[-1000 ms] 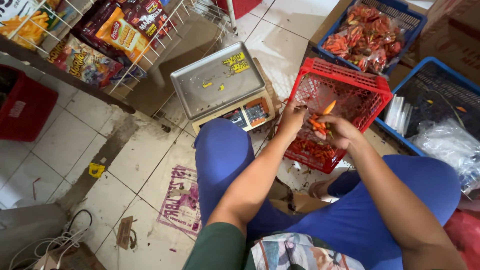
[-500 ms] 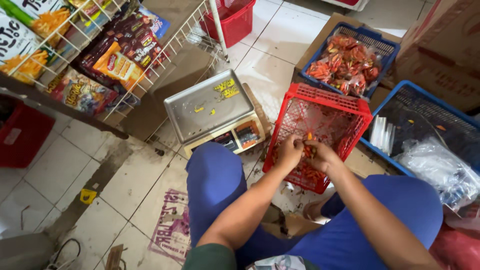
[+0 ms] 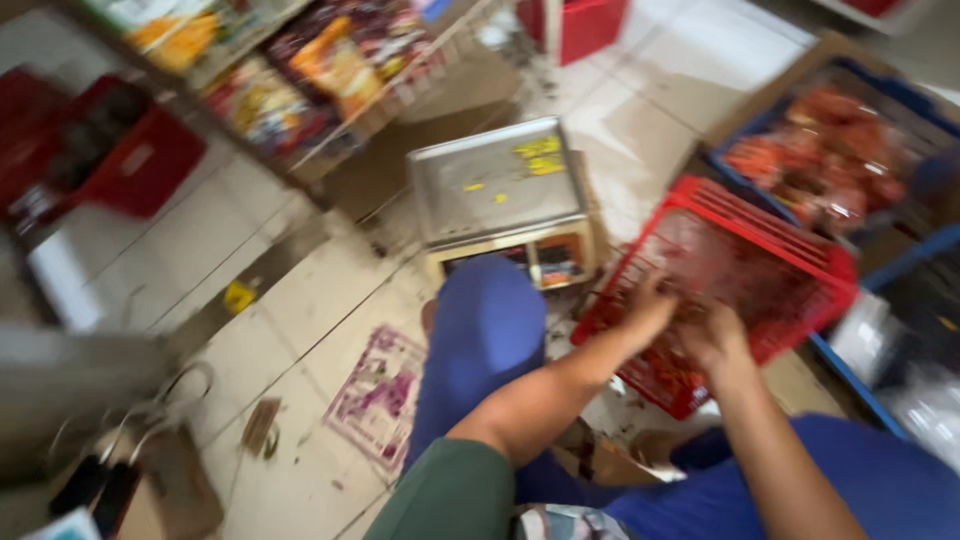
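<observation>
The view is motion-blurred. My left hand (image 3: 650,308) and my right hand (image 3: 714,338) are close together over the near side of a red plastic basket (image 3: 790,250) that is tilted on the floor. Both hands have curled fingers. The blur hides whether anything is between them. My legs in blue trousers (image 3: 480,340) stretch out below my arms. Beyond my left knee sits a weighing scale with a metal tray (image 3: 495,180).
A blue crate of red packets (image 3: 830,150) stands behind the basket, and another blue crate (image 3: 905,330) with clear plastic bags is at the right. A wire shelf of snack packets (image 3: 300,70) is at the top left, a red bin (image 3: 140,160) beside it. A printed paper (image 3: 380,392) lies on the tiled floor.
The camera has swung left and the picture has blurred. My hands have stayed together over the red basket, and the small orange-red pieces seen between them earlier no longer show.
</observation>
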